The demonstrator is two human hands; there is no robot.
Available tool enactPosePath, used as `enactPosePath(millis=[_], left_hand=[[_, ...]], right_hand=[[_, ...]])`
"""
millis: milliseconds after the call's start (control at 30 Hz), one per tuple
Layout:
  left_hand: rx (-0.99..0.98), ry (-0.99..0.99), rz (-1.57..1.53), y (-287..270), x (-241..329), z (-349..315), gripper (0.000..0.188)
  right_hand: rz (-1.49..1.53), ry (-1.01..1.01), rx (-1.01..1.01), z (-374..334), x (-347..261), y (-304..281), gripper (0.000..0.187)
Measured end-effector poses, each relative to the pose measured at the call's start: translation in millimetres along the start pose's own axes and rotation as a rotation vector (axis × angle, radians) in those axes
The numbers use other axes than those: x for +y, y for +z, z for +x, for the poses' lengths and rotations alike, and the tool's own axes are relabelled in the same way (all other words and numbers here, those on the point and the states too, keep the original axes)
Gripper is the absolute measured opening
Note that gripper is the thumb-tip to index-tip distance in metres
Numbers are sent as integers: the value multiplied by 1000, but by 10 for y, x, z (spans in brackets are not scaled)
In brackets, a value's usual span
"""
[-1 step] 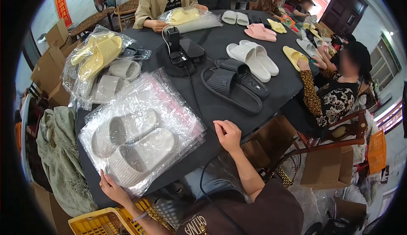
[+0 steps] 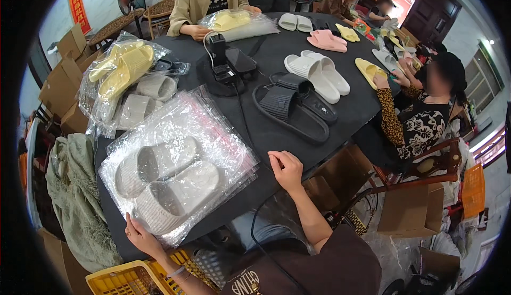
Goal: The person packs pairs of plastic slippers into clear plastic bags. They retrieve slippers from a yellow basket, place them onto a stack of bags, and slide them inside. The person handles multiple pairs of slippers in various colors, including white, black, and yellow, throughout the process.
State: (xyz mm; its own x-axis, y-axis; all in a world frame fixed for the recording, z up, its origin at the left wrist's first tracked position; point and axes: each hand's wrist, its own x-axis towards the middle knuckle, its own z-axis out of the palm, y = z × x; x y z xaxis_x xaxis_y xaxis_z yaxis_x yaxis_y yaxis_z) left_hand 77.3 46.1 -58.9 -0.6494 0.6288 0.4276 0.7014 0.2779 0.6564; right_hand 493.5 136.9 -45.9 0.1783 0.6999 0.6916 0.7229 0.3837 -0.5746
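Note:
A pair of light grey slide slippers [image 2: 183,186] lies on a stack of clear plastic bags [image 2: 213,125] at the table's near left; clear film seems to cover them. My left hand [image 2: 141,238] rests at the near corner of these bags, its fingers apart and no firm grip showing. At the table's near edge, right of the bags, my right hand [image 2: 287,170] rests with its fingers curled in and nothing visible in them. Dark slide slippers [image 2: 293,106] lie beyond it, one overlapping the other. Bagged yellow slippers [image 2: 125,69] are piled over bagged grey ones [image 2: 141,106] at the left.
A black device with a cable [image 2: 223,66] stands mid-table. White slippers [image 2: 319,74] and pink slippers [image 2: 326,40] lie farther off. Across the table a person handles bagged yellow slippers [image 2: 229,20]; another at right holds a yellow slipper [image 2: 368,71]. A yellow crate [image 2: 120,273] sits below.

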Motion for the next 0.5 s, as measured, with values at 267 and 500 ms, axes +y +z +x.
enactPosePath(millis=[267,500], left_hand=[[22,8,4,10,25,-2,34],[24,12,8,6,33,-3,34]], right_hand=[[-46,13,-37,-18,16,-9,4],[-37,4,-28,-5,-4,-12,3]])
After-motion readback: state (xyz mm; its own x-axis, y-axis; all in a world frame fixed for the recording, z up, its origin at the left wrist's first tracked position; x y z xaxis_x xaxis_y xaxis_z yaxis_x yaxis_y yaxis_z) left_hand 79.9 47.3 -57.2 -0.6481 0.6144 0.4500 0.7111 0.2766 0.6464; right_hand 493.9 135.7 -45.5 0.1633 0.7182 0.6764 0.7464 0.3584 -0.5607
